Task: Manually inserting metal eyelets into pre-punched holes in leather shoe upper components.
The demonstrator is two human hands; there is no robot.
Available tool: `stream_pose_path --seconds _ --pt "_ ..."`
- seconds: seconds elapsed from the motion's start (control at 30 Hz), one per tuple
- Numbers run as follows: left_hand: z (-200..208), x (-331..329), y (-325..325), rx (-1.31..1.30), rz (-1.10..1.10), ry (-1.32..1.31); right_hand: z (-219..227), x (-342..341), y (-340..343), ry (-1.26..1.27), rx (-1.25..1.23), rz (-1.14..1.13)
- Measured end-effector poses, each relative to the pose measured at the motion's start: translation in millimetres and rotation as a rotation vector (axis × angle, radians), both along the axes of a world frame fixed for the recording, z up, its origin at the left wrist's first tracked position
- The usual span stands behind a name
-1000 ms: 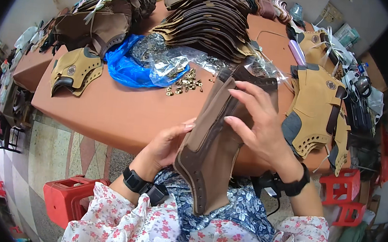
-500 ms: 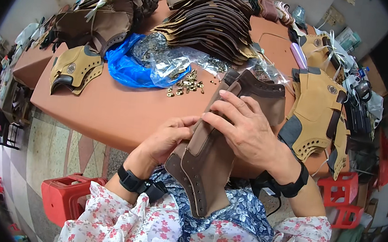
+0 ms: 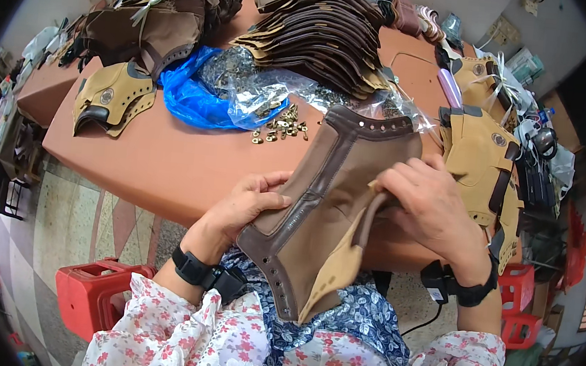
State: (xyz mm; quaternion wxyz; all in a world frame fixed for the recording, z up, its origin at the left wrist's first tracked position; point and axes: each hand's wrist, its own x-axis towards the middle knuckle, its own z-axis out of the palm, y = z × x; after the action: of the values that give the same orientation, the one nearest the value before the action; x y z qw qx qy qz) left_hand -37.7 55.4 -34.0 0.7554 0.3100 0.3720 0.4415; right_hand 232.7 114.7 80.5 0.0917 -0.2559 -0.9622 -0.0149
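A brown boot upper [image 3: 338,187] with dark leather edging and rows of eyelet holes is held over my lap, in front of the table. My left hand [image 3: 252,207] grips its left edge, thumb on top and fingers partly behind. With fingers bent and pinched, my right hand [image 3: 418,198] holds the right edge of the piece, where a flap folds back and shows its tan inner side. Past the upper's top edge, small brass-coloured metal fittings [image 3: 286,122] lie loose on the table beside a blue plastic bag [image 3: 195,99].
A tall stack of dark brown uppers [image 3: 314,37] stands at the back of the orange-brown table [image 3: 125,167]. Tied brown uppers [image 3: 142,31] lie back left. Tan uppers sit at left [image 3: 110,98] and right [image 3: 479,151]. Red stools [image 3: 88,297] flank me.
The upper has been turned and spread so its broad face shows. My right hand has moved right and down from the seam to the right edge, lifting a flap with a tan inside.
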Motion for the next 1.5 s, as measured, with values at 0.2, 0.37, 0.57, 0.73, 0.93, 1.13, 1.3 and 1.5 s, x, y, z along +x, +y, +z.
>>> stream_pose_path --seconds 0.2,0.37,0.57,0.73,0.93,1.13,1.3,1.5 --pt "-9 -27 -3 0.063 0.099 -0.058 37 33 -10 0.312 -0.081 -0.165" --pt "-6 -48 -6 0.102 0.152 -0.042 64 66 9 0.794 -0.196 -0.411" --pt "-11 -53 0 0.068 0.059 0.009 48 65 77 0.72 0.014 -0.496" --pt "-13 -55 3 0.039 0.007 -0.023 65 2 142 0.693 0.498 -0.386" --pt "-10 -57 5 -0.042 -0.014 -0.053 37 -79 195 0.422 0.431 -0.229" --pt "-18 -61 2 0.011 -0.043 -0.026 10 -85 147 0.326 -0.275 -0.308" --pt "-11 -60 6 -0.018 -0.057 0.002 4 -57 104 0.062 -0.655 -0.259" --pt "-3 -51 -10 0.017 0.064 -0.276 -4 -15 75 0.198 -0.709 -0.352"
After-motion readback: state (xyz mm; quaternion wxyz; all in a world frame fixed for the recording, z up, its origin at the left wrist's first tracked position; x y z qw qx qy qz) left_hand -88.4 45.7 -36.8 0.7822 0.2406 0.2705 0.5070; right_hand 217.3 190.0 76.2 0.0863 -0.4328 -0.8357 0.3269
